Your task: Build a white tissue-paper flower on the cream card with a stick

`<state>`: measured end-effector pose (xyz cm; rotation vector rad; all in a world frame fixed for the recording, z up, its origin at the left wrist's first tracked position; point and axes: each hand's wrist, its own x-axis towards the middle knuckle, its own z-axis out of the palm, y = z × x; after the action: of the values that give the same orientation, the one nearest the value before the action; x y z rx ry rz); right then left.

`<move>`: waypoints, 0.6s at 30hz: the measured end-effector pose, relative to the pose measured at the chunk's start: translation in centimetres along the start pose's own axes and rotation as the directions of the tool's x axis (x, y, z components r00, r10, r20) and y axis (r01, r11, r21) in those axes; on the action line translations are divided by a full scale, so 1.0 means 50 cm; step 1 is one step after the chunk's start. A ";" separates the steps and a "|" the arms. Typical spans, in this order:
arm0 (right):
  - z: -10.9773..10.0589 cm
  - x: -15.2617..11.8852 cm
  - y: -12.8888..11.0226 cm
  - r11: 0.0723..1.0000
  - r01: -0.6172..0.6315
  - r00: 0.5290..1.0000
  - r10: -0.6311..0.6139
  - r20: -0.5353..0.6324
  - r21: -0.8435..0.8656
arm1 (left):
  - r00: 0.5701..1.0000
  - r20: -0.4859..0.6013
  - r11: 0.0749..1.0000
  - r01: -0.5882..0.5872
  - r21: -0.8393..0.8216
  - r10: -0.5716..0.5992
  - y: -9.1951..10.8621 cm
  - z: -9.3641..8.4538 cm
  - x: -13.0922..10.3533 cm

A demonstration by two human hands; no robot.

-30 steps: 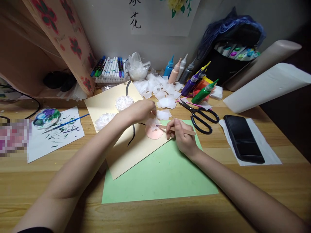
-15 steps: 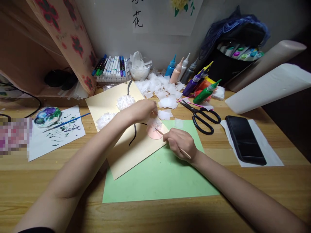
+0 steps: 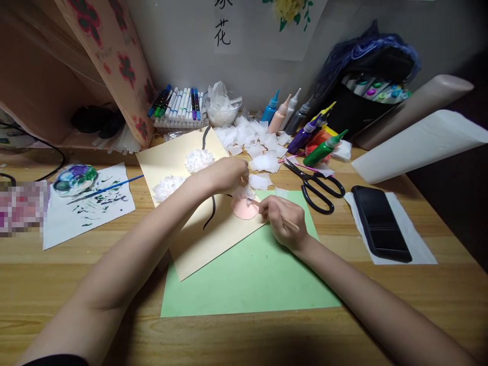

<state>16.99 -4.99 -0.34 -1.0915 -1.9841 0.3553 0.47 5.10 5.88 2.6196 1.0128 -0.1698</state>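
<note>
Pinching a stick (image 3: 291, 224) with my right hand (image 3: 284, 218) — how my left hand (image 3: 232, 175) grips I can't tell — I could tear the tissue (image 3: 243, 193) by prodding hard.

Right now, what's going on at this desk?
Someone's right hand holds a wooden stick, its tip by the white tissue on a pink circle. The left hand is at that tissue's far side; its grip is hard to make out. The circle is on a cream sheet, which overlaps a green sheet. Two fluffy white clusters are on the cream sheet too.
</note>
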 end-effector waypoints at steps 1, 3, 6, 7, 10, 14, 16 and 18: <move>-0.002 0.007 -0.003 0.997 -0.073 0.997 0.073 -0.002 0.036 | 1.000 0.009 1.000 0.001 0.010 -0.001 0.002 -0.002 -0.001; -0.006 0.028 -0.011 0.969 -0.224 0.975 0.222 0.031 0.108 | 1.000 0.023 0.999 0.006 0.032 -0.007 0.007 -0.006 -0.002; -0.012 0.071 -0.024 0.898 -0.409 0.911 0.395 0.114 0.160 | 0.999 0.042 0.998 0.006 0.064 -0.009 0.013 -0.011 -0.004; -0.013 0.086 -0.028 0.878 -0.454 0.890 0.437 0.132 0.151 | 0.999 0.048 0.998 0.007 0.066 -0.010 0.014 -0.011 -0.005; -0.013 0.122 -0.030 0.832 -0.545 0.831 0.521 0.192 0.101 | 0.999 0.051 0.999 0.008 0.031 -0.010 0.014 -0.009 -0.005; -0.009 0.141 -0.016 0.764 -0.629 0.771 0.590 0.241 0.140 | 0.999 0.039 0.999 0.026 0.039 -0.028 0.011 -0.004 -0.004; -0.009 0.134 -0.009 0.727 -0.654 0.754 0.605 0.257 0.209 | 0.999 0.041 0.998 0.023 0.063 -0.025 0.011 -0.004 -0.004; -0.015 0.117 -0.007 0.735 -0.621 0.784 0.574 0.238 0.271 | 0.999 0.048 0.997 0.005 0.074 -0.008 0.014 -0.006 -0.005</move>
<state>15.69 -0.62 3.41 -1.4894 -1.5429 1.1043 0.73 4.56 6.40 2.6645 1.0175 -0.2751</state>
